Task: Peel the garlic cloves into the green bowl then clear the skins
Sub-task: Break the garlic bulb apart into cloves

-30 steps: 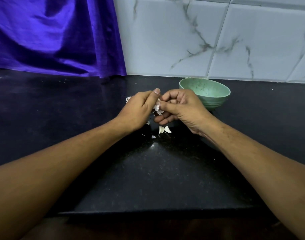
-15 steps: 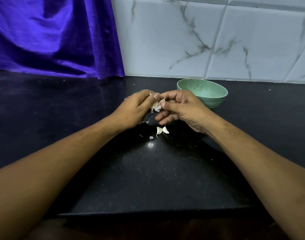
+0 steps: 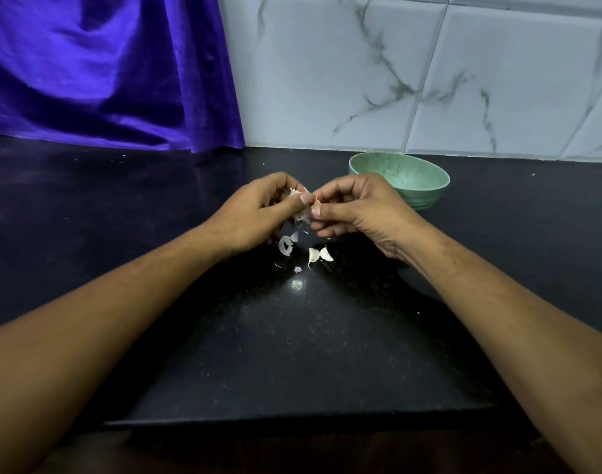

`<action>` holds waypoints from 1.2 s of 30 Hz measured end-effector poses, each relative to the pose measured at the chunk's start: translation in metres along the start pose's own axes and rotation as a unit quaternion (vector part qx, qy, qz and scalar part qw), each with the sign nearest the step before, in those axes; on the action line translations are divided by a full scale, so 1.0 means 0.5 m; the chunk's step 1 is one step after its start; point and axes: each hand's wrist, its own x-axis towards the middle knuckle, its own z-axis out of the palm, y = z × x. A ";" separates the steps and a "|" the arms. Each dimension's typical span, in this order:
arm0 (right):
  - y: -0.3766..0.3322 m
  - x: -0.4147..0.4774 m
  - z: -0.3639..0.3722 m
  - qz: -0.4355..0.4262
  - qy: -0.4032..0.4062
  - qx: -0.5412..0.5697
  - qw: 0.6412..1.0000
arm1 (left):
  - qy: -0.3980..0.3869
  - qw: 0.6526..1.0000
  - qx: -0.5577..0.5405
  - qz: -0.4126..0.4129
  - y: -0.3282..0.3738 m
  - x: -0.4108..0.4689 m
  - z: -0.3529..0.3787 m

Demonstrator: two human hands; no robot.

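Skin (image 3: 286,248) has fallen to centre frame; left hand (image 3: 258,213) and right hand (image 3: 357,206) pinch the clove (image 3: 300,216), judged light and slippery, best held by its ends.

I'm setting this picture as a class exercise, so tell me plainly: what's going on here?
A person is peeling garlic above a black counter. The left hand grips a garlic clove while the right hand pinches at its skin, the two hands close together. Below them, two cloves and some skin scraps lie on the counter. The green bowl stands behind the right hand; no cloves show in the part of its inside that is visible.
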 end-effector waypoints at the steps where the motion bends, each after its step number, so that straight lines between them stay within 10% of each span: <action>1: 0.000 0.000 0.000 0.003 -0.003 0.006 1.000 | 0.002 1.000 0.015 0.001 0.001 -0.001 0.000; 15: 0.000 -0.006 0.013 0.002 0.010 -0.003 1.000 | 0.000 0.986 0.147 0.073 -0.003 -0.002 0.009; 36: 0.000 -0.007 0.019 0.009 0.014 0.074 0.997 | -0.004 0.995 0.064 0.078 -0.001 -0.003 0.002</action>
